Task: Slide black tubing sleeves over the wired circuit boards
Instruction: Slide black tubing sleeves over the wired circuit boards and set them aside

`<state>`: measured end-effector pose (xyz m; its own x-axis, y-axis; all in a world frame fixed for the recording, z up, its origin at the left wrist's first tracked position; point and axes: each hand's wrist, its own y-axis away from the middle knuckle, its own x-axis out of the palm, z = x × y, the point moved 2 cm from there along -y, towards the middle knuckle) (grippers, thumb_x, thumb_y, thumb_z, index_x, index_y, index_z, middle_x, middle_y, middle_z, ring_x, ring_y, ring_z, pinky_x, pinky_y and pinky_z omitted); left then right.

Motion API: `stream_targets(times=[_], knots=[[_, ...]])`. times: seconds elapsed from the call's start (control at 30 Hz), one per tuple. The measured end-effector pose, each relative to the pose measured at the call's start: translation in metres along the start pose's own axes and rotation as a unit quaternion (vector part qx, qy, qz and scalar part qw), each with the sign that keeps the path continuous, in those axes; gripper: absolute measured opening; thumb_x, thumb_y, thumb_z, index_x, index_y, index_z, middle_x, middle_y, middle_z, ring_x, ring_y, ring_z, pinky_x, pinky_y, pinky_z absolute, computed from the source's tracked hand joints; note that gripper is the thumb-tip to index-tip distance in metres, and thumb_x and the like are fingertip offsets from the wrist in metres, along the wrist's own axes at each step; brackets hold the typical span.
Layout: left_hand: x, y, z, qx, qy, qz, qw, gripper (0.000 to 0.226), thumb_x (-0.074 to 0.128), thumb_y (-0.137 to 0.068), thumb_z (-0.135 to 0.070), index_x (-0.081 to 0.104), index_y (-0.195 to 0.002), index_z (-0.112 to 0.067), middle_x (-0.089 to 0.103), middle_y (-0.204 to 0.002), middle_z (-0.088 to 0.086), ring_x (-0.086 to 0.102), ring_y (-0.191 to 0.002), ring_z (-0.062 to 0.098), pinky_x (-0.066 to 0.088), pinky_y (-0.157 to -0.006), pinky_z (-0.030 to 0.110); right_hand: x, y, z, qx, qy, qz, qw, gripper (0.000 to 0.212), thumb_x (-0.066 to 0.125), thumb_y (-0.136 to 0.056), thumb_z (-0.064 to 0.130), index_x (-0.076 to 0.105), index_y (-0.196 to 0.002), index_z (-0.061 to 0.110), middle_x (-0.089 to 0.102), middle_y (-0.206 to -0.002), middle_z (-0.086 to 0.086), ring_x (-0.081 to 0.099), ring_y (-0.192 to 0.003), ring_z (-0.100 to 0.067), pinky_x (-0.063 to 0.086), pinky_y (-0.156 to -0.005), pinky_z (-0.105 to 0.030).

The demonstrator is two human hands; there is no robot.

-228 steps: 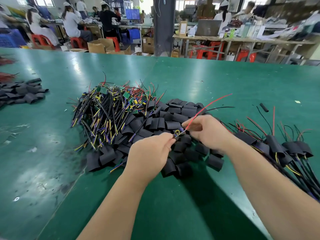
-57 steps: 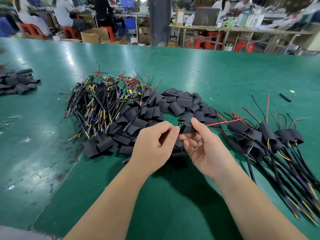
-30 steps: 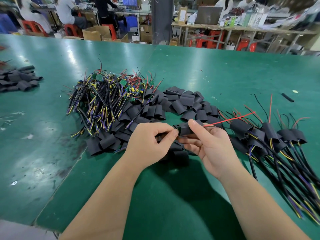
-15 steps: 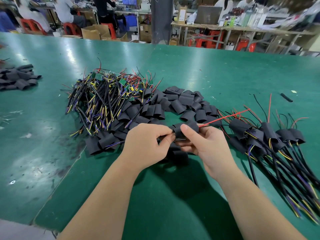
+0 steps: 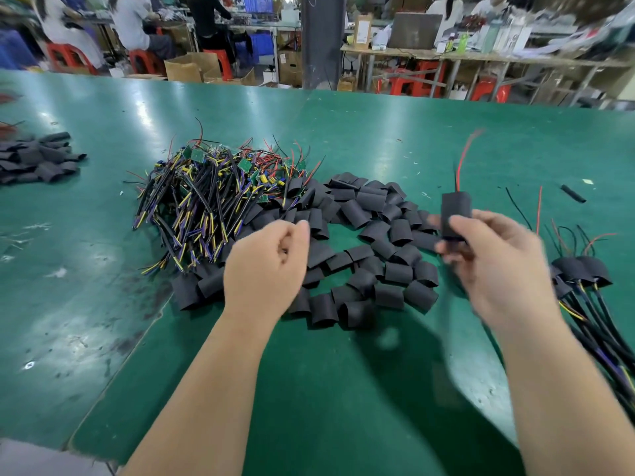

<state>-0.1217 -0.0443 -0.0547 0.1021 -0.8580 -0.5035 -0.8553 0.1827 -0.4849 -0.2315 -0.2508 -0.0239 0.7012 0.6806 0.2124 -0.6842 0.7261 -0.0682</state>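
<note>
Two hands work above a green worktop [image 5: 378, 139] that carries, in falling order of bulk, the tangled heap of unsleeved wired circuit boards [image 5: 213, 207] left of its middle, the loose spread of black tubing sleeves [image 5: 374, 259] just right of that heap and touching it, and the finished bundle [image 5: 580, 271] at the right edge. The left hand [image 5: 264, 269] hovers over the seam between boards and sleeves, fingers curled inward with nothing visible in them. The right hand [image 5: 505, 269], blurred, pinches the held sleeve [image 5: 455, 209] upright between thumb and fingers, clear of the worktop, between the sleeve spread and the finished bundle. A red wire [image 5: 462, 159] rises from the sleeve's top end; whether the board sits fully inside cannot be told, since the tube hides it. Judged risks: under a one-handed pinch, a loose-fitting tube may let the board slip back out, or ride off-centre and leave joints bare; the thin red wire may snag on the finished bundle's leads as the piece is laid down; the left hand, reaching into the tangled heap, may drag several boards at once. A stray tube offcut [image 5: 573, 194] lies toward the far right edge.
</note>
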Motion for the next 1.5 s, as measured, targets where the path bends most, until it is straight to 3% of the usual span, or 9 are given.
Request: stream_targets(times=[0.13, 0.27, 0.47, 0.63, 0.77, 0.93, 1.07, 1.17, 1.5], knots=[[-0.004, -0.012, 0.026, -0.050, -0.157, -0.039, 0.986, 0.025, 0.054, -0.088, -0.017, 0.069, -0.106, -0.022, 0.069, -0.094, 0.002, 0.058, -0.090, 0.031, 0.047, -0.083, 0.040, -0.043, -0.012, 0.012, -0.110, 0.494, -0.150, 0.849, 0.018, 0.063, -0.083, 0.027, 0.068, -0.087, 0.011, 0.071, -0.081, -0.012, 0.065, -0.080, -0.030, 0.049, -0.074, -0.038], [0.007, -0.022, 0.037, -0.072, -0.349, 0.011, 0.934, 0.027, 0.054, -0.089, -0.029, 0.066, -0.114, -0.029, 0.064, -0.107, 0.003, 0.053, -0.102, 0.031, 0.034, -0.087, 0.040, -0.047, -0.014, 0.009, -0.073, 0.543, -0.192, 0.814, 0.044, 0.065, -0.082, 0.025, 0.059, -0.125, 0.016, 0.057, -0.125, -0.022, 0.047, -0.116, -0.044, 0.035, -0.097, -0.052], [0.012, -0.052, 0.036, -0.086, -0.426, 0.105, 0.894, 0.029, 0.054, -0.093, -0.038, 0.063, -0.075, -0.018, 0.060, -0.070, 0.000, 0.059, -0.077, 0.028, 0.032, -0.088, 0.039, -0.028, -0.011, -0.006, -0.131, 0.518, -0.095, 0.840, 0.035, 0.065, -0.082, 0.016, 0.065, -0.118, 0.014, 0.058, -0.120, -0.018, 0.049, -0.114, -0.038, 0.036, -0.097, -0.045], [-0.005, -0.061, 0.023, -0.114, -0.167, 0.044, 0.978, 0.021, 0.055, -0.093, -0.030, 0.063, -0.076, -0.021, 0.056, -0.064, -0.011, 0.055, -0.074, 0.025, 0.040, -0.079, 0.035, -0.020, -0.009, -0.015, -0.140, 0.419, -0.055, 0.896, 0.016, 0.063, -0.083, 0.010, 0.071, -0.092, 0.020, 0.069, -0.090, 0.001, 0.061, -0.084, -0.019, 0.039, -0.075, -0.025], [-0.026, -0.045, 0.003, 0.002, -0.055, 0.082, 0.995, 0.018, 0.064, -0.088, -0.023, 0.058, -0.075, -0.033, 0.058, -0.066, -0.016, 0.051, -0.062, 0.003, 0.040, -0.066, 0.026, -0.006, -0.005, -0.022, 0.026, 0.099, 0.070, 0.992, 0.022, 0.064, -0.082, -0.003, 0.070, -0.093, 0.017, 0.072, -0.086, -0.002, 0.056, -0.060, -0.010, 0.043, -0.059, -0.019], [-0.040, -0.020, 0.005, 0.042, -0.072, 0.221, 0.972, 0.020, 0.065, -0.088, -0.022, 0.058, -0.074, -0.035, 0.055, -0.060, -0.008, 0.042, -0.053, 0.005, 0.033, -0.059, 0.024, 0.011, 0.003, -0.023, 0.118, -0.220, 0.214, 0.944, 0.058, 0.069, -0.065, 0.007, 0.059, -0.121, 0.015, 0.071, -0.105, -0.010, 0.064, -0.067, -0.012, 0.050, -0.059, -0.017], [-0.039, -0.012, 0.009, 0.017, -0.143, 0.280, 0.949, 0.021, 0.060, -0.092, -0.030, 0.053, -0.074, -0.039, 0.055, -0.069, -0.017, 0.049, -0.066, -0.004, 0.038, -0.081, 0.033, 0.016, 0.007, -0.020, 0.045, -0.163, 0.190, 0.967, 0.015, 0.065, -0.071, 0.010, 0.075, -0.077, 0.020, 0.068, -0.068, 0.000, 0.067, -0.061, -0.012, 0.051, -0.056, -0.015], [-0.029, -0.006, -0.002, 0.023, -0.146, 0.253, 0.956, 0.005, 0.058, -0.092, -0.037, 0.057, -0.096, -0.037, 0.060, -0.084, -0.023, 0.059, -0.092, 0.003, 0.037, -0.099, 0.037, 0.019, 0.009, -0.026, 0.070, -0.137, 0.169, 0.973, 0.010, 0.068, -0.069, 0.012, 0.066, -0.079, 0.013, 0.070, -0.067, -0.004, 0.070, -0.061, -0.015, 0.051, -0.052, -0.016], [0.028, 0.004, -0.040, 0.197, -0.071, 0.182, 0.961, 0.028, 0.056, -0.093, -0.007, 0.065, -0.119, -0.001, 0.064, -0.093, 0.019, 0.060, -0.090, 0.034, 0.047, -0.080, 0.044, 0.030, 0.013, -0.044, 0.100, -0.096, 0.154, 0.978, 0.017, 0.072, -0.072, 0.015, 0.065, -0.086, 0.010, 0.074, -0.080, -0.010, 0.072, -0.069, -0.019, 0.050, -0.051, -0.018]])
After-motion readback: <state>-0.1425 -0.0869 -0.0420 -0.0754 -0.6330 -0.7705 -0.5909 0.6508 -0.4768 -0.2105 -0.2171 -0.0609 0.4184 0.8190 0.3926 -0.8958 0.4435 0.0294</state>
